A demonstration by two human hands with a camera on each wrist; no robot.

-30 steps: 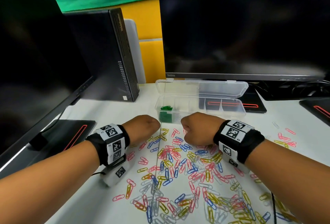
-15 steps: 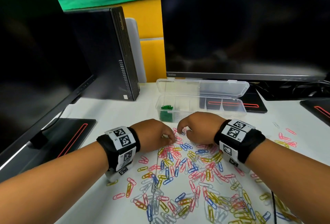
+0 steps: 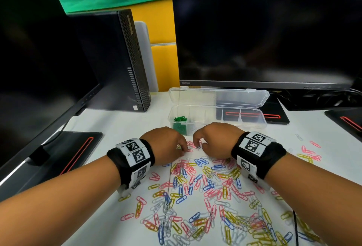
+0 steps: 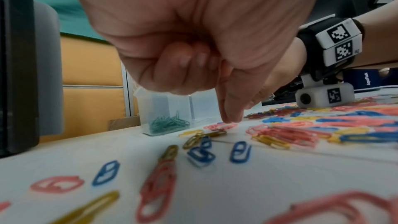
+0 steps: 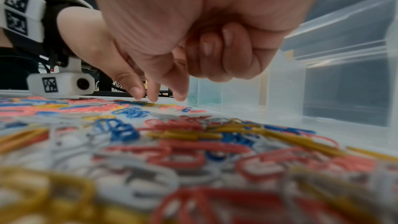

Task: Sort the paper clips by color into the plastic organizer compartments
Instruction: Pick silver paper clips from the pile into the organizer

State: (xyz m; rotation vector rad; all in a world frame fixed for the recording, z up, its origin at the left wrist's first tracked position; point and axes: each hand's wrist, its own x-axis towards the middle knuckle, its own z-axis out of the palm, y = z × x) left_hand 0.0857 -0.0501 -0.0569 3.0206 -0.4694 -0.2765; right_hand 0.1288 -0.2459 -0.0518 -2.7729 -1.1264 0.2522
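Clear plastic organizer (image 3: 252, 121): we see it open on the white desk (image 3: 117, 128), lid folded back, just beyond both hands.
Green clips (image 3: 180, 118): we find them in the organizer's leftmost compartment; the other compartments look bare to us.
Loose paper clips (image 3: 205, 187): pink, blue, yellow and white ones lie scattered on the desk in front of the organizer.
Left hand (image 3: 166, 144): we see the outer fingers curled in, the index finger (image 4: 229, 108) and thumb pointing down onto a small pink cluster (image 4: 220, 126); whether they pinch a clip we cannot tell.
Right hand (image 3: 215, 140): just beside the left one, outer fingers curled, thumb and forefinger tips lowered over the pink clips, holding nothing we can see.
Monitors (image 3: 264, 30): we see dark screens behind.
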